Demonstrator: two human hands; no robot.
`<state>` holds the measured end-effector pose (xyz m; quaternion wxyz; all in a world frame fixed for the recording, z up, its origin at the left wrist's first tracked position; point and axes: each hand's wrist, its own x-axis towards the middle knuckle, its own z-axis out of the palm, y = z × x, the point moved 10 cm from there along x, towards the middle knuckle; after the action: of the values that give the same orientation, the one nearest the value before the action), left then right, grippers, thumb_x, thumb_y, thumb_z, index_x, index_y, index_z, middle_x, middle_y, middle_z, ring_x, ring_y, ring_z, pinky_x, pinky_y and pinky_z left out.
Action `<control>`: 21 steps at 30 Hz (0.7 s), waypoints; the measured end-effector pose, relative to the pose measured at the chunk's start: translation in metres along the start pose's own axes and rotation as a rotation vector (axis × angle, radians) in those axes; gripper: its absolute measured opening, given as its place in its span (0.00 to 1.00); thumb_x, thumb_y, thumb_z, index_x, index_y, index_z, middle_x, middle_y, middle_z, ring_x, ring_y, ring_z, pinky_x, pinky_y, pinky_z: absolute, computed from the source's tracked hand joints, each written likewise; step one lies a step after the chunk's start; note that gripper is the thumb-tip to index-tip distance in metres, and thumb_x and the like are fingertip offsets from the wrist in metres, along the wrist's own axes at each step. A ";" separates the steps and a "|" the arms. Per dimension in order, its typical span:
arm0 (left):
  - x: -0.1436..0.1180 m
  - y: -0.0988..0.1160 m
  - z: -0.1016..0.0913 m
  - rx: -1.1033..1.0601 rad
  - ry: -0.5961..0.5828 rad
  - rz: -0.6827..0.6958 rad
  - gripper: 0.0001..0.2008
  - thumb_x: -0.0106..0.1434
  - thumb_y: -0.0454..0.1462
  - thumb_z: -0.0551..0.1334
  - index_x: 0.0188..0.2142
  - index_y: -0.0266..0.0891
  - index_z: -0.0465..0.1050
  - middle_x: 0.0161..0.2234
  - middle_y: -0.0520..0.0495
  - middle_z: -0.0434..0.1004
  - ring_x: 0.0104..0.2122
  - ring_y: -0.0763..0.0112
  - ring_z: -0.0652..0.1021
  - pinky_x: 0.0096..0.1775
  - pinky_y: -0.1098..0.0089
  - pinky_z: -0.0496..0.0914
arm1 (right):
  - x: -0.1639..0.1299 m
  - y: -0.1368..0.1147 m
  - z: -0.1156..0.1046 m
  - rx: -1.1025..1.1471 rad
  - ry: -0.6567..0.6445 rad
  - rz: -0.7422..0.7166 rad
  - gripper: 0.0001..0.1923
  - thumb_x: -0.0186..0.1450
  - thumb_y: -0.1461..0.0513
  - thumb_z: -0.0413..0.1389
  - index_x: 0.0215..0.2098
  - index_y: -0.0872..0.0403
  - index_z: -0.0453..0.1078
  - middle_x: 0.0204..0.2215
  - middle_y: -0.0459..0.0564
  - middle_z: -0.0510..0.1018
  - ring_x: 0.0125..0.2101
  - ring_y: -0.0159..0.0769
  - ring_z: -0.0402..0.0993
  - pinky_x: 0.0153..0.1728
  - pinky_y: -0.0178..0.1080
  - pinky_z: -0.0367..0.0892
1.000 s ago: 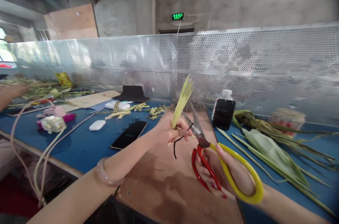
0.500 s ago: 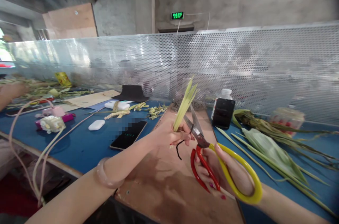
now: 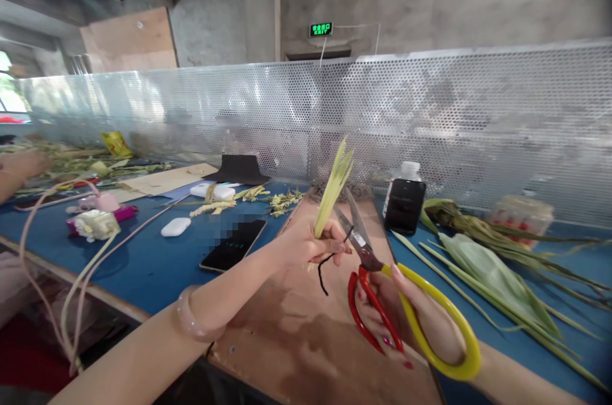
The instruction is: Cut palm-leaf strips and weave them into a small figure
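Observation:
My left hand (image 3: 321,242) is closed around a bundle of pale green husk strips (image 3: 333,188), which fans upward out of the fist. From its fingers a black cord (image 3: 322,276) hangs down, and another dark end sticks up by the scissor blades. My right hand (image 3: 406,309) grips scissors (image 3: 368,258) with one yellow and one red handle. Their blades are parted and point up and left, just right of my left fingertips. Whether the blades touch the cord I cannot tell.
Under my hands lies a brown board (image 3: 268,354) on the blue table (image 3: 157,271). Left are a phone (image 3: 233,244) and a white case (image 3: 175,227); right, a bottle (image 3: 410,170), another phone (image 3: 405,206) and husks (image 3: 492,271). A perforated metal screen (image 3: 268,108) stands behind. Another person's hand (image 3: 23,166) is far left.
The scissors and my right hand have shifted slightly right and down. A dark cord end now shows beside the blades. My left hand keeps its hold on the bundle.

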<state>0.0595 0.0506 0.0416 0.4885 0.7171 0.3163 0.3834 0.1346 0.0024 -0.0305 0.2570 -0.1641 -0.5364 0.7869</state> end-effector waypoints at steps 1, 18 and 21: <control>0.000 0.000 0.001 -0.001 -0.007 0.000 0.10 0.56 0.40 0.63 0.28 0.35 0.68 0.21 0.52 0.72 0.13 0.86 0.60 0.15 0.79 0.54 | 0.000 -0.003 0.001 -0.013 -0.001 -0.026 0.27 0.58 0.39 0.45 0.29 0.53 0.62 0.20 0.43 0.58 0.17 0.25 0.53 0.12 0.27 0.54; -0.003 0.000 0.004 -0.032 0.009 -0.029 0.12 0.55 0.42 0.63 0.25 0.36 0.65 0.21 0.52 0.72 0.13 0.86 0.59 0.16 0.78 0.53 | 0.000 -0.034 -0.001 -0.030 0.117 -0.055 0.28 0.54 0.37 0.49 0.25 0.54 0.60 0.19 0.42 0.61 0.15 0.25 0.55 0.08 0.28 0.56; -0.001 0.003 -0.007 -0.045 0.096 -0.011 0.11 0.55 0.41 0.64 0.26 0.35 0.68 0.25 0.49 0.75 0.12 0.86 0.58 0.15 0.77 0.52 | 0.003 -0.043 -0.013 -0.092 0.197 -0.116 0.27 0.56 0.38 0.47 0.24 0.54 0.58 0.18 0.42 0.62 0.14 0.25 0.57 0.10 0.29 0.56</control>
<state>0.0531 0.0525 0.0462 0.4910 0.6850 0.3346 0.4216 0.1488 0.0266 0.0044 0.3456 -0.2209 -0.5527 0.7255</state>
